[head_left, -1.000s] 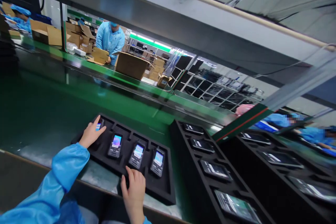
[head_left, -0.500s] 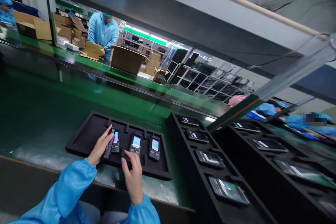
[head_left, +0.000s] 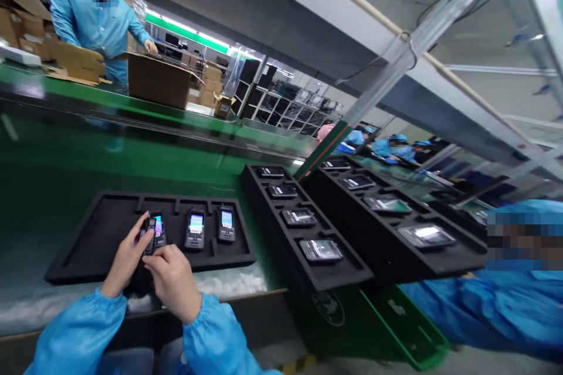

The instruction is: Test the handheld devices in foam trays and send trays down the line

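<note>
My left hand (head_left: pixel 125 258) grips a slim black handset (head_left: pixel 150 237), turned edge-on, above the black foam tray (head_left: pixel 83 240). At its lower end, the fingers of my right hand (head_left: pixel 173 278) are pinched together. Whether they hold a small part there is hidden. Just behind the gripped handset, a second handset (head_left: pixel 159 229) with a lit screen lies in the tray, partly covered by my fingers. Two more handsets with keypads and lit screens, a middle one (head_left: pixel 194 229) and a right one (head_left: pixel 226 224), rest in their tray slots.
To the right stands a stack of black foam trays (head_left: pixel 308 272) with several dark-screened devices, and another stack (head_left: pixel 461 255) beyond it. A co-worker in blue (head_left: pixel 492 310) sits at the far right, near a green bin (head_left: pixel 422 343). Across the line, another person (head_left: pixel 92 17) handles cardboard boxes (head_left: pixel 158 82).
My right hand has moved from beside the middle handset to the lower end of the one in my left hand, and its fingers have closed. The view has swung right.
</note>
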The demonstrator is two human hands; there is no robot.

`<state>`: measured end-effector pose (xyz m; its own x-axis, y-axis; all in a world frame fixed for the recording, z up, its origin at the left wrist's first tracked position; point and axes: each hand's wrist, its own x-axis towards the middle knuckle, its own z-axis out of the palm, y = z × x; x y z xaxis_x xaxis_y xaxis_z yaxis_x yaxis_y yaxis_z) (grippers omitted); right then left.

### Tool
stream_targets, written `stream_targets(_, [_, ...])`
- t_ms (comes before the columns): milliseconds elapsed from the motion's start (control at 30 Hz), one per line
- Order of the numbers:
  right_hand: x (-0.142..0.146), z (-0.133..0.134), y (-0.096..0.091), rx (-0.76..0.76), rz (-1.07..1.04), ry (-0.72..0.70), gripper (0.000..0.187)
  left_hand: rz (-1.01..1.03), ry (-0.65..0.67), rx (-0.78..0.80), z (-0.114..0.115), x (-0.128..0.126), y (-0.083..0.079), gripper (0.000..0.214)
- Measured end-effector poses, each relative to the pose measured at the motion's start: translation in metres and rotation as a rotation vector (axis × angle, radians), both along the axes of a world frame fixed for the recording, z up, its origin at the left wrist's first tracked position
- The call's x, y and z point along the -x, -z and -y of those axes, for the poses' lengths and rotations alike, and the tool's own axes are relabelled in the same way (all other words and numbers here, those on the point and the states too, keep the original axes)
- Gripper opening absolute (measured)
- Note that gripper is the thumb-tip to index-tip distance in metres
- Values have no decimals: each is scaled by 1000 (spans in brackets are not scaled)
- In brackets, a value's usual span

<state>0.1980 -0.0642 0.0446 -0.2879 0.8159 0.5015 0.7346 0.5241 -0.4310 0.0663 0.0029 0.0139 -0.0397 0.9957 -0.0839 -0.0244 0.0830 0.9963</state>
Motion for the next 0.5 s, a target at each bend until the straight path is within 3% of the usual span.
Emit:
stream_targets(133, [0, -9, 1, -101, 106, -22, 32, 21, 8, -8, -1, 2, -2, 87])
stream_targets(333, [10, -8, 12, -113, -189, 159, 23, 44, -17, -11, -1, 1, -5, 82])
stream_targets(500, [17, 8, 20, -80, -303, 155, 27, 44, -56, -83, 2, -6, -3, 71])
